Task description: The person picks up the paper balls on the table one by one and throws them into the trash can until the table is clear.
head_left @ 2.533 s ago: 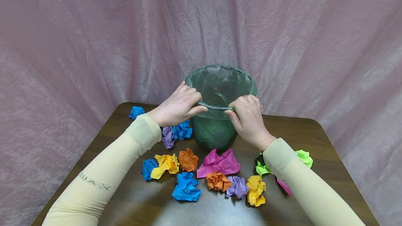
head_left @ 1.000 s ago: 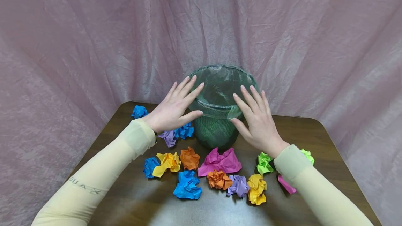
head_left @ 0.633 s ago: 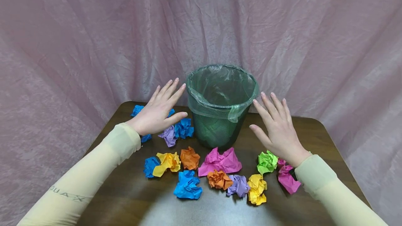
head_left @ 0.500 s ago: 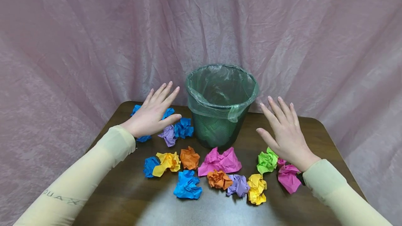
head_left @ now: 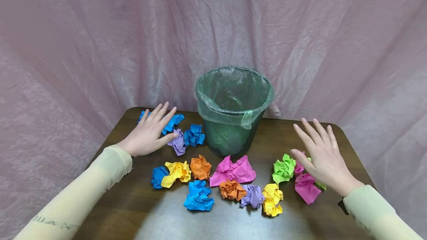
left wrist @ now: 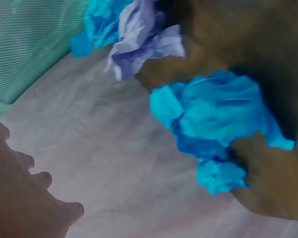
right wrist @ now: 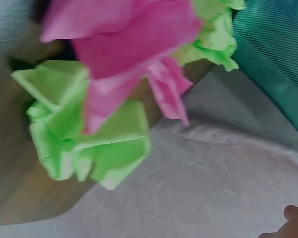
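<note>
A green mesh wastebasket (head_left: 227, 136) stands upright at the back of the table, lined with a thin clear green bag (head_left: 247, 119) folded over its rim. My left hand (head_left: 148, 132), fingers straight and spread, hovers over the left side and holds nothing. Beneath and beside it lie a purple crumpled paper (head_left: 178, 143) and blue crumpled papers (left wrist: 213, 109). My right hand (head_left: 325, 158) is likewise spread and holds nothing. Near it are a green crumpled paper (head_left: 283, 168) and a magenta crumpled paper (head_left: 307, 188), with another green crumpled paper (right wrist: 89, 134) partly hidden behind the hand in the head view.
In front of the basket lie a pink paper (head_left: 233, 171), orange balls (head_left: 201, 167), yellow papers (head_left: 272, 200) and a blue paper (head_left: 198, 195). The brown table (head_left: 126, 214) has rounded back corners. A pink curtain (head_left: 213, 21) hangs behind it.
Both hands have let go of the bag at the rim, spread their fingers and moved apart, outward and toward the person. The wastebasket and papers have stayed in place.
</note>
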Demonstrator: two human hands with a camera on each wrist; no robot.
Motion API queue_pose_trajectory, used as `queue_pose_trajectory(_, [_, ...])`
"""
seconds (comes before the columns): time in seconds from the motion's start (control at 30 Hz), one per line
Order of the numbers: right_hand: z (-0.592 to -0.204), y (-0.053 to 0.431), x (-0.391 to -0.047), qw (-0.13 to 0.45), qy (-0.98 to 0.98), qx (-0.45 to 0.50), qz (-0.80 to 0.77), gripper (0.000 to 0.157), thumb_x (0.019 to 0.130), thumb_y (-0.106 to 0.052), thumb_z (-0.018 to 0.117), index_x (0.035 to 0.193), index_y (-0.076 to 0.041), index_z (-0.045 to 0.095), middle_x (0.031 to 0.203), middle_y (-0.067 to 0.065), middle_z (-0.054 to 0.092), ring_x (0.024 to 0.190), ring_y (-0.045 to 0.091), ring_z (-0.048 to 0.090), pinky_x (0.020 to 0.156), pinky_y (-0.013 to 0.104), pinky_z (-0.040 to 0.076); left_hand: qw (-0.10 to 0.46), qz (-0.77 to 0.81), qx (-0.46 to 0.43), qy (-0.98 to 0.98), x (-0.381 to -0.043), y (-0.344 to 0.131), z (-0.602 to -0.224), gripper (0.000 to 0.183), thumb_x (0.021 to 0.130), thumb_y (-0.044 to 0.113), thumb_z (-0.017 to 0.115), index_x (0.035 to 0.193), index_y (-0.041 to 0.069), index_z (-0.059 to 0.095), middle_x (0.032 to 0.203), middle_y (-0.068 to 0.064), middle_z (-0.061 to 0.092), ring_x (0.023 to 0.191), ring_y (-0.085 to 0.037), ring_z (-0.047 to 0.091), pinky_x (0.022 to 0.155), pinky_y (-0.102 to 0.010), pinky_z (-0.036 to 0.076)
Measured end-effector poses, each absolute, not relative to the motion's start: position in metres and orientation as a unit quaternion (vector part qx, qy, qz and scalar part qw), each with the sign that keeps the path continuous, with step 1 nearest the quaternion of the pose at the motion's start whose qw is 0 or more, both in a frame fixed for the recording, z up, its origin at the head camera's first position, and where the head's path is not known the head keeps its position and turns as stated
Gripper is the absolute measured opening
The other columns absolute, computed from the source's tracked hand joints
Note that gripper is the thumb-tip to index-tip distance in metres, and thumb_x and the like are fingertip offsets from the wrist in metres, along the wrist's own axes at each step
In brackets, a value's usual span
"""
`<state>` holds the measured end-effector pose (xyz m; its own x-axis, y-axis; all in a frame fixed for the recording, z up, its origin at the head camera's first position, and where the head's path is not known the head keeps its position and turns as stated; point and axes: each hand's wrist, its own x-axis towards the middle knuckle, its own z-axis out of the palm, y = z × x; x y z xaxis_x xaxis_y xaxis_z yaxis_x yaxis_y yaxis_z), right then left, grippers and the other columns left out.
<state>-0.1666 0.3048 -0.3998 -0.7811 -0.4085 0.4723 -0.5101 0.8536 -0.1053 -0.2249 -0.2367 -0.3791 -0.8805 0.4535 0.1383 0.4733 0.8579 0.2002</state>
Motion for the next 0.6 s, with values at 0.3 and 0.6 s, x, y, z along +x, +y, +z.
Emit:
queue_pose_trajectory(0.3, [-0.423, 0.321, -0.159, 0.209, -0.943, 0.231, 0.113, 0.077, 0.096, -0.039, 0.069, 0.162, -0.019, 0.034, 0.169, 0.009, 0.021, 0.156, 0.034, 0.008, 0.122, 0.057, -0.005, 0.02, -0.113, -0.233, -0.966, -0.215, -0.244, -0.403, 0.087, 0.101, 0.064, 0.048, 0.166, 0.028, 0.002, 0.171, -0.003, -0.008, 0.157, -0.031, -0.006, 0.12, -0.063, -0.005])
queue_pose_trajectory(0.6, [-0.447, 0.325, -0.15, 0.199, -0.946, 0.224, 0.125, 0.077, 0.094, -0.038, 0.071, 0.16, -0.018, 0.037, 0.167, 0.013, 0.027, 0.155, 0.036, 0.012, 0.122, 0.058, -0.004, 0.012, -0.098, -0.234, -0.967, -0.205, -0.246, -0.428, 0.087, 0.1, 0.068, 0.046, 0.166, 0.025, 0.008, 0.171, -0.004, -0.004, 0.157, -0.032, -0.004, 0.12, -0.063, -0.005])
